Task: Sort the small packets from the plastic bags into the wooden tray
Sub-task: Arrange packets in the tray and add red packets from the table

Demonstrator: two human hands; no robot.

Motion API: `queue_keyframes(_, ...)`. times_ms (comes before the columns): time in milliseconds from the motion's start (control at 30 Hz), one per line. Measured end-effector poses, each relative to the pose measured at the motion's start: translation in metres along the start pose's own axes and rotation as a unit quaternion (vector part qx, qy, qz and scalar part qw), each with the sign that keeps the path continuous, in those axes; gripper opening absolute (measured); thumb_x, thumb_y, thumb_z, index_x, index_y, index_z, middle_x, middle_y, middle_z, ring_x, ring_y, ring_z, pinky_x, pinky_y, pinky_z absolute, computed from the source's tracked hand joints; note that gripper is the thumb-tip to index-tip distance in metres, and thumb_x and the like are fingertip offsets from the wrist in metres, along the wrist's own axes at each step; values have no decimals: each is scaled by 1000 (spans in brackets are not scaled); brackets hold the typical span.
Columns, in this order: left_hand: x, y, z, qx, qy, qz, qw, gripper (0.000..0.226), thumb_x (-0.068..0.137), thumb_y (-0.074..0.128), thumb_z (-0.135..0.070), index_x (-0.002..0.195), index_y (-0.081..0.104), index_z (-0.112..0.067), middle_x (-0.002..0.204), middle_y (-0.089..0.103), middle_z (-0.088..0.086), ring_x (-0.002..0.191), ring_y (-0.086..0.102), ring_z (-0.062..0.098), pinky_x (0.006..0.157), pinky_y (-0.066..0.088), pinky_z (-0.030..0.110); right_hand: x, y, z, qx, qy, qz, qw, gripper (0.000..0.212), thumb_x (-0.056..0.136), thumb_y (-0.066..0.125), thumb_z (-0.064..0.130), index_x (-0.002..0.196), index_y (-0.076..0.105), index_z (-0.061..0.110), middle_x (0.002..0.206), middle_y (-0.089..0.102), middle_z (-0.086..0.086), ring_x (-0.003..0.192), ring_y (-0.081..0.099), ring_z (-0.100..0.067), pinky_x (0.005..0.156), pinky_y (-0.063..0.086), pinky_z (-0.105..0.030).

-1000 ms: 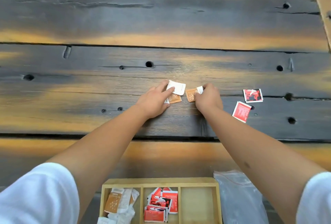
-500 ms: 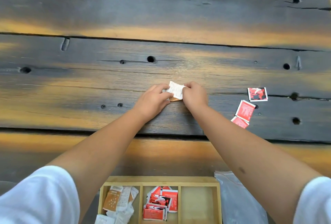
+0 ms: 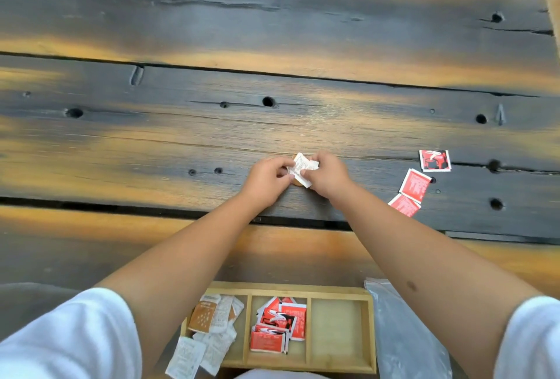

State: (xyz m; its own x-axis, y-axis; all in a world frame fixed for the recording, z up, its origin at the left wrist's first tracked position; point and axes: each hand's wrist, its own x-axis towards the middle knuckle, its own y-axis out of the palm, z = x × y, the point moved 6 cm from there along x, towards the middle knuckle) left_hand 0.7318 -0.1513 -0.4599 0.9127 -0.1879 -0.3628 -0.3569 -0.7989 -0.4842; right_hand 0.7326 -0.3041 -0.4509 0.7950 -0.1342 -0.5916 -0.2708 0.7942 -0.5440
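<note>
Charred dark plank table (image 3: 181, 142) underlies both hands (image 3: 298, 178) pinching white packets (image 3: 301, 168) together.

A single head view looks forward and steeply down over the desk (image 3: 181, 136), close above both outstretched arms, with the tray (image 3: 371, 333) at the near edge.

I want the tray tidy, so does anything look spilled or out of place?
Yes. White packets spill over the wooden tray's left edge instead of lying in its left compartment. Three red packets lie loose on the table.
</note>
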Motion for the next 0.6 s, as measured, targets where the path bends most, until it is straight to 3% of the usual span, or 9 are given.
queue_keyframes(133, -36, -10, -1, -95, -84, 16, 992, 57, 84, 73, -17, 136, 52, -14, 119, 61, -1, 96, 64, 15, 83, 53, 29, -42, 11, 8, 41, -50, 46, 997, 18, 84, 72, 16, 96, 59, 22, 93, 65, -3, 84, 60, -21, 78, 51, -39)
queue_keyframes(200, -61, -16, -5, -132, -111, 27, 985, 50, 89, 68, -11, 136, 51, -10, 111, 64, 4, 79, 65, 18, 67, 56, 31, -67, 18, 8, 61, -51, 69, 994, 18, 85, 71, 13, 94, 58, 22, 94, 66, -7, 84, 64, -25, 80, 56, -44)
queue_keyframes(300, -103, -26, -9, -165, -124, 35, 978, 40, 90, 64, -3, 128, 53, -6, 100, 65, 10, 66, 62, 12, 48, 51, 19, -104, 29, 4, 65, -67, 82, 992, 24, 81, 73, 11, 82, 57, 28, 92, 68, -9, 92, 69, -35, 82, 56, -55)
queue_keyframes(367, -130, -31, -10, -152, -110, 35, 981, 39, 89, 65, -1, 126, 56, -10, 94, 66, 6, 66, 62, 10, 49, 50, 17, -129, 36, 3, 53, -81, 82, 992, 27, 78, 76, 11, 78, 55, 28, 87, 67, -7, 87, 69, -33, 80, 56, -54)
queue_keyframes(433, -155, -37, -8, -128, -89, 29, 987, 35, 87, 67, -1, 118, 60, -15, 96, 68, 5, 72, 64, 12, 59, 53, 22, -153, 42, 2, 47, -86, 75, 992, 29, 77, 78, 11, 78, 54, 26, 81, 65, -4, 73, 64, -22, 68, 57, -42)
queue_keyframes(500, -178, -42, -5, -112, -75, 21, 991, 32, 84, 69, -2, 107, 62, -23, 102, 70, 7, 79, 65, 16, 70, 55, 31, -176, 48, 3, 39, -91, 74, 992, 27, 77, 79, 14, 83, 54, 23, 80, 63, 1, 67, 58, -13, 57, 48, -28)
queue_keyframes(600, -213, -55, 5, -84, -74, 3, 994, 33, 84, 71, -5, 103, 63, -30, 101, 70, 2, 81, 65, 13, 73, 55, 32, -205, 63, 9, 0, -114, 73, 991, 24, 78, 78, 20, 91, 58, 21, 80, 62, 7, 68, 56, -8, 57, 42, -24)
